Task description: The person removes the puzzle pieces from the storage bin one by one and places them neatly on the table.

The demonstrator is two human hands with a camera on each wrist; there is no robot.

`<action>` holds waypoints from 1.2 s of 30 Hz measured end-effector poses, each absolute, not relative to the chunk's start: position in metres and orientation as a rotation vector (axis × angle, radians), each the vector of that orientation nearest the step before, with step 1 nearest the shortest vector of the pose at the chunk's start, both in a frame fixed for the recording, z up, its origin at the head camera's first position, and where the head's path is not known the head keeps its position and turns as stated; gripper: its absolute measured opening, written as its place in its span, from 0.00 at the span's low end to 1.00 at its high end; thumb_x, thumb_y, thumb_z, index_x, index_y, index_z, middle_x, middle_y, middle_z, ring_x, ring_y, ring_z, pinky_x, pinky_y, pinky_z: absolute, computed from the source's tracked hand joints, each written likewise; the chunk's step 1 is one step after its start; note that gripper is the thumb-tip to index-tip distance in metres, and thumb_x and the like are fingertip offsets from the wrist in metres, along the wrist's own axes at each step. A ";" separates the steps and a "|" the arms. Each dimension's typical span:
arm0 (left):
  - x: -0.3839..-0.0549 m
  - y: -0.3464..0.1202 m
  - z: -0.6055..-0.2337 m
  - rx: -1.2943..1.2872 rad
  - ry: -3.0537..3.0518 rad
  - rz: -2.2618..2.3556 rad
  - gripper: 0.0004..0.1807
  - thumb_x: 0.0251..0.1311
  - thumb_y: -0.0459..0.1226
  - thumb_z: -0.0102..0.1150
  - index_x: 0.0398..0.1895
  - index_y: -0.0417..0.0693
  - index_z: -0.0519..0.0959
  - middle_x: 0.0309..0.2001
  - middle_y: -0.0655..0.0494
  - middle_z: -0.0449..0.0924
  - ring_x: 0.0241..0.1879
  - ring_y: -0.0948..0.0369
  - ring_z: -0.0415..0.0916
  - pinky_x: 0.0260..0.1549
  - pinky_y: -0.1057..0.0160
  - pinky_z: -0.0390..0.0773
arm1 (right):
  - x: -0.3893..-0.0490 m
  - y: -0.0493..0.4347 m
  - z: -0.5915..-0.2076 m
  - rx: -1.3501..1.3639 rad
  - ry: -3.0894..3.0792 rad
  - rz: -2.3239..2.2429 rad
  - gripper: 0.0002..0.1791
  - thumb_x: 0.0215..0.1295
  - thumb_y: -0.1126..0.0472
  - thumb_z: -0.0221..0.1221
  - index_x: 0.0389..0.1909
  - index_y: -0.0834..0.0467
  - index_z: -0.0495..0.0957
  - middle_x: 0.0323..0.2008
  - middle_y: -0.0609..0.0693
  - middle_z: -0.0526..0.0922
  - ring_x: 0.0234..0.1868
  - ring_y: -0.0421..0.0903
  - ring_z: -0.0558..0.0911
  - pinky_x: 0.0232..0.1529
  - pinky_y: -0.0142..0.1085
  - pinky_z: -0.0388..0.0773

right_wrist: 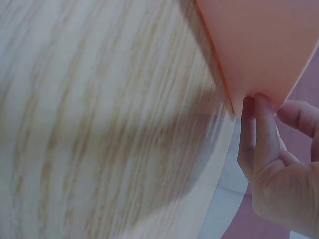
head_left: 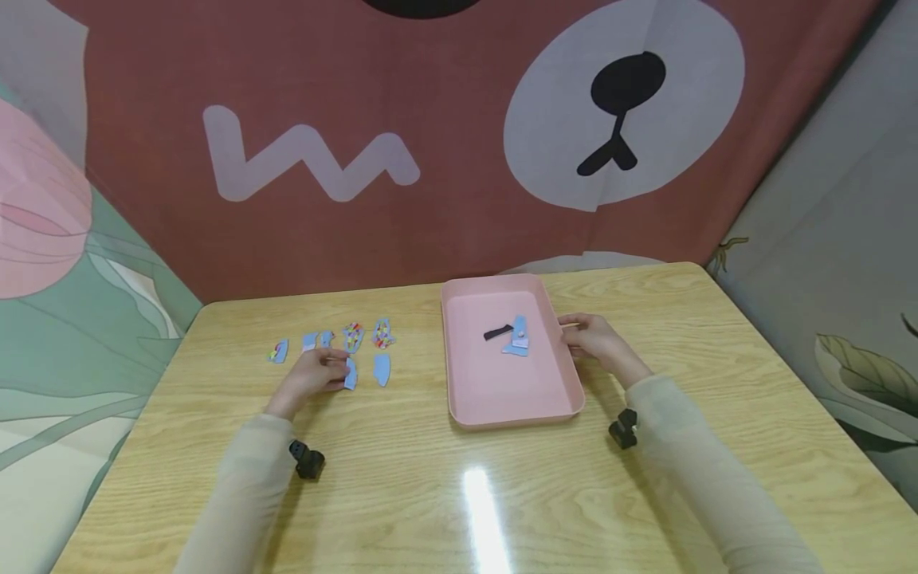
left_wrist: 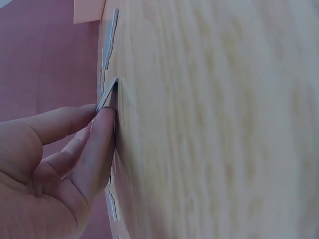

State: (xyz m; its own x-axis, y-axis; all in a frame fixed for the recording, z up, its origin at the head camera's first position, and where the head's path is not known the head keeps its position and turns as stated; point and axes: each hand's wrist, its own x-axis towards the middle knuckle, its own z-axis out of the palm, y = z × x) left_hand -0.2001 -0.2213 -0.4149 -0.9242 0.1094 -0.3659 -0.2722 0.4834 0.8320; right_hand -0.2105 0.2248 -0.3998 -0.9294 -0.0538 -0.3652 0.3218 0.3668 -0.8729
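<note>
My left hand [head_left: 315, 373] pinches a light blue puzzle piece [head_left: 351, 374] at the left of the table. In the left wrist view, that thin piece [left_wrist: 105, 95] is tilted between thumb and finger, one edge close to the wood. A second blue piece [head_left: 382, 370] lies just right of it. My right hand [head_left: 598, 343] holds the right wall of the pink tray [head_left: 473, 391]. The right wrist view shows its fingertips [right_wrist: 262, 102] against the outer wall, another finger near the rim. Inside the tray lie light blue pieces [head_left: 519, 328] and a black strip [head_left: 498, 332].
Behind the left hand is a row of flat pieces, two with many-coloured dots [head_left: 354, 336] [head_left: 382, 333] and another at the far left [head_left: 279, 351]. The wooden table [head_left: 402, 486] ends at the back against a brown-red patterned cloth [head_left: 323, 239].
</note>
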 end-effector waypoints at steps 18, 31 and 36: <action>-0.196 -0.220 -0.408 -0.100 2.463 1.366 0.22 0.67 0.32 0.49 0.60 0.27 0.67 0.54 0.32 0.74 0.39 0.62 0.80 0.41 0.64 0.84 | -0.211 0.225 -0.402 0.251 2.304 -1.555 0.28 0.65 0.67 0.50 0.66 0.71 0.60 0.50 0.60 0.74 0.32 0.32 0.76 0.36 0.24 0.79; -0.210 -0.176 -0.390 0.002 2.476 1.467 0.23 0.67 0.33 0.49 0.64 0.33 0.66 0.55 0.37 0.70 0.52 0.47 0.75 0.52 0.57 0.81 | -0.212 0.225 -0.402 0.249 2.308 -1.542 0.28 0.66 0.66 0.49 0.66 0.70 0.60 0.54 0.62 0.74 0.34 0.32 0.77 0.37 0.23 0.79; -0.215 -0.150 -0.382 0.064 2.478 1.523 0.23 0.67 0.33 0.49 0.65 0.34 0.66 0.56 0.38 0.71 0.55 0.44 0.74 0.56 0.52 0.78 | -0.212 0.225 -0.401 0.245 2.312 -1.526 0.29 0.66 0.66 0.49 0.67 0.70 0.59 0.58 0.66 0.72 0.36 0.33 0.77 0.38 0.23 0.79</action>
